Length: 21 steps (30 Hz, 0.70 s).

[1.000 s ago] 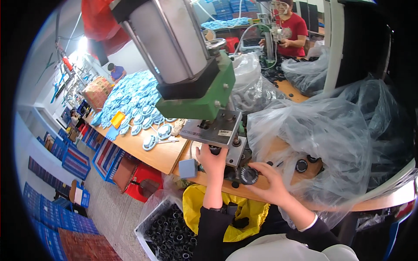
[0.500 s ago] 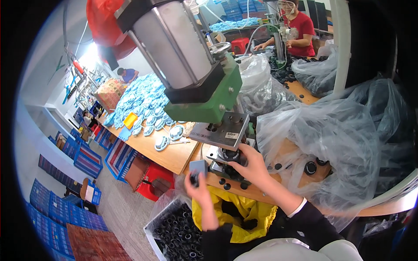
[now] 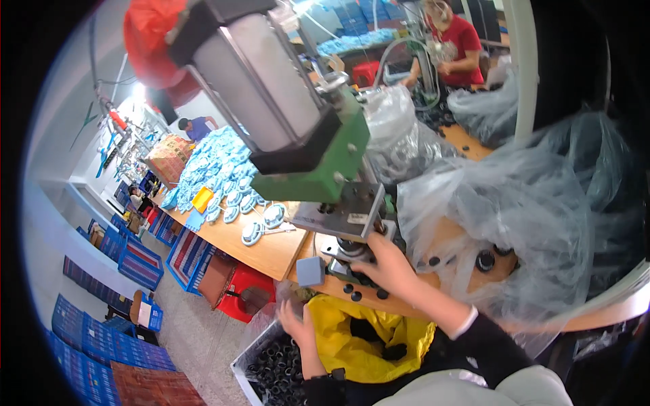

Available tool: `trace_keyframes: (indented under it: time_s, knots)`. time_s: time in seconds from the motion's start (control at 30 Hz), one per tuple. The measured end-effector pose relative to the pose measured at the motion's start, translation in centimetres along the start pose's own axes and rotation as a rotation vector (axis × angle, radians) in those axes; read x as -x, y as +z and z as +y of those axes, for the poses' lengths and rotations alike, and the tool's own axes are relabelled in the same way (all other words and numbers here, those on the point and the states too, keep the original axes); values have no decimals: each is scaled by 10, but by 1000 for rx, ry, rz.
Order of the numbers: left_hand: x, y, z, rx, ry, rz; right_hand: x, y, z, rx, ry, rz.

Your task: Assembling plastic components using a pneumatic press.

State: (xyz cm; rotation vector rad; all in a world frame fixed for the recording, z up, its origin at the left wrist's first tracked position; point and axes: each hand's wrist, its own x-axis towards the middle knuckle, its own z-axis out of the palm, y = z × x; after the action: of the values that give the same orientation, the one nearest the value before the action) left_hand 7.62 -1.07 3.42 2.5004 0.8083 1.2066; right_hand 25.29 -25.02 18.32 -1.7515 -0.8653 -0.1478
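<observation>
1. The right hand [image 3: 389, 267] reaches up onto the table [image 3: 271, 250], its fingers curled around small black round parts at the foot of the green press [image 3: 325, 176]; the fingertips are hidden against the base, so I cannot tell exactly which part they pinch.
2. The left hand [image 3: 296, 323] hangs below the table edge, over the crate of black rings [image 3: 274, 369]; its fingers are loosely bent and its palm faces away, so I cannot tell whether it holds a ring.
3. Three or four loose black parts [image 3: 359, 292] lie along the table's front edge, just beside the right hand, very near the drop.
4. A small grey-blue block [image 3: 311, 271] sits at the table corner, left of the press base.
5. A yellow bag [image 3: 352, 331] hangs open under the edge, between the two forearms, touching the crate's right side.
6. Right of the hand, crumpled clear plastic sheeting [image 3: 528, 216] covers the table, with a black knob-like part [image 3: 485, 260] beneath it; little bare surface remains there.
7. Left of the press, bare wood stays open up to white-and-blue packets [image 3: 261, 227].
8. Farther off, a person in red [image 3: 460, 47] works at another table.
</observation>
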Motion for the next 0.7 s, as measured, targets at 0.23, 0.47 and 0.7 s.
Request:
trace_keyframes:
  time_s: [0.23, 0.47, 0.7]
  knots:
    - [-84, 62, 56, -97, 106, -285, 130, -95, 73, 403, 261, 426]
    - [-84, 74, 52, -211, 65, -451, 156, -158, 132, 838, 564, 147]
    - [-73, 78, 45, -195, 76, -359, 142, -143, 102, 905, 600, 109]
